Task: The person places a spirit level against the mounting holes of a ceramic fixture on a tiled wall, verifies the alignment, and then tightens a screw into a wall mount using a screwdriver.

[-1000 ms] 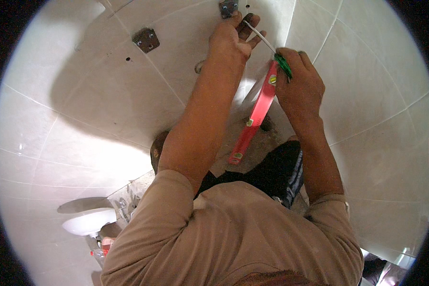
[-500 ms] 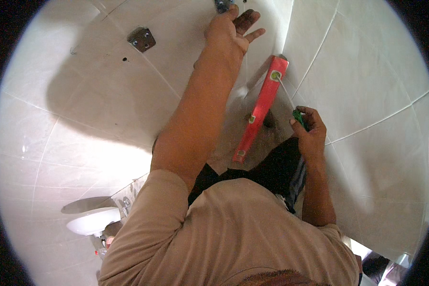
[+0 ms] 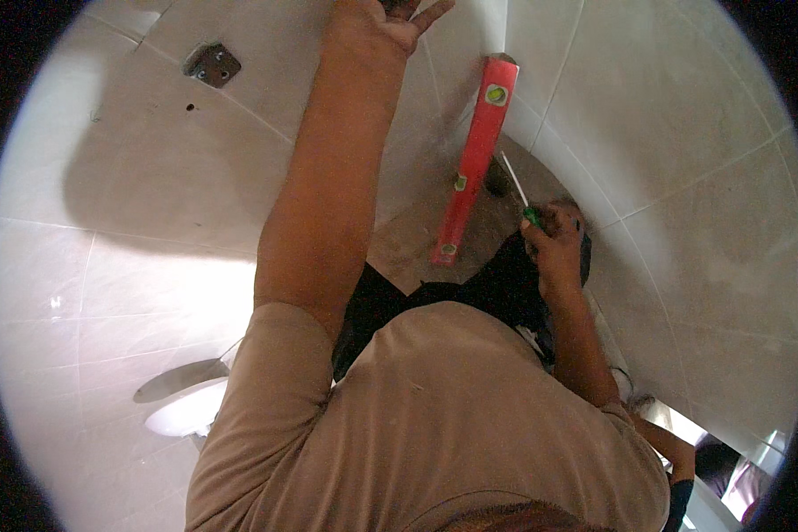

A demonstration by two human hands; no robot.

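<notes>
My left arm stretches up along the tiled wall, and my left hand [image 3: 377, 31] is cut off by the top edge. One finger sticks out to the side; the others curl at something dark that is mostly out of view. Lower on the right, my right hand [image 3: 559, 248] is closed around the green handle of a screwdriver [image 3: 513, 179], its thin shaft pointing up and left. Between my arms a red spirit level [image 3: 476, 155] stands tilted near the corner of the walls, with neither hand on it.
A small dark metal plate [image 3: 213, 66] with holes is on the left wall, above a drilled hole [image 3: 190, 107]. A white washbasin [image 3: 186, 410] hangs at lower left. At lower right is what looks like another person's arm [image 3: 672, 446]. Tiled walls meet beyond the level.
My left hand has shifted up, mostly out of the picture. The screwdriver has come down and left, its tip now away from the level's upper end. The whole view has tilted slightly.
</notes>
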